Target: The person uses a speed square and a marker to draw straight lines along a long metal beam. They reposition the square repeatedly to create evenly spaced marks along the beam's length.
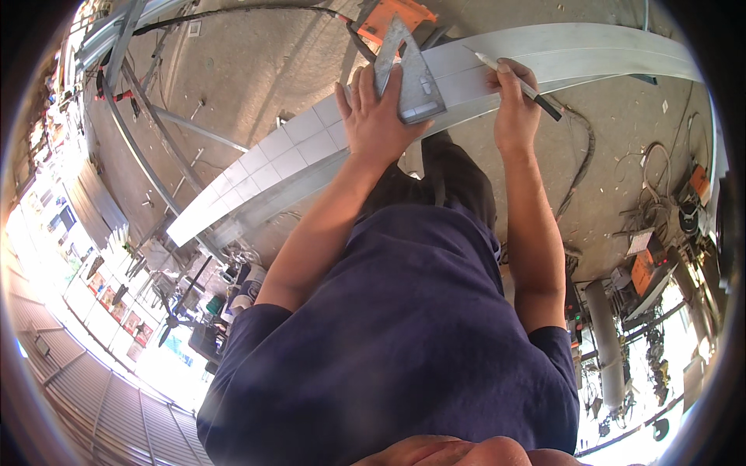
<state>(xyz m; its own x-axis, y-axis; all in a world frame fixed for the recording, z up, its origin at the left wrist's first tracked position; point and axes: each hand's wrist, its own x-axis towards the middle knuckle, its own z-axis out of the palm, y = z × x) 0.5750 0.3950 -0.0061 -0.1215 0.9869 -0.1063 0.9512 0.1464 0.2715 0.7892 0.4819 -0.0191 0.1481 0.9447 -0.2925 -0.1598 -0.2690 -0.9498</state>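
A long, pale metal beam (583,49) lies across the view in front of me. Drawn lines divide its left stretch into rectangles, and one line runs lengthwise along it. Flat on its upper face rests a triangular metal set square (421,87) with a cut-out middle. My left hand (376,122) holds the square against the beam, fingers spread over its left side and thumb along its lower edge. To the right, my right hand (516,110) grips a white marking pen (488,60) with a black end. The pen's thin tip points up-left, close over the beam; whether it touches cannot be told.
Behind the beam an orange metal part (396,20) stands near a dark cable (250,8). Steel frame bars (157,128) cross the left side. Hoses (658,166) and a cable (584,157) lie on the concrete floor (256,64) at right, near orange equipment (642,272).
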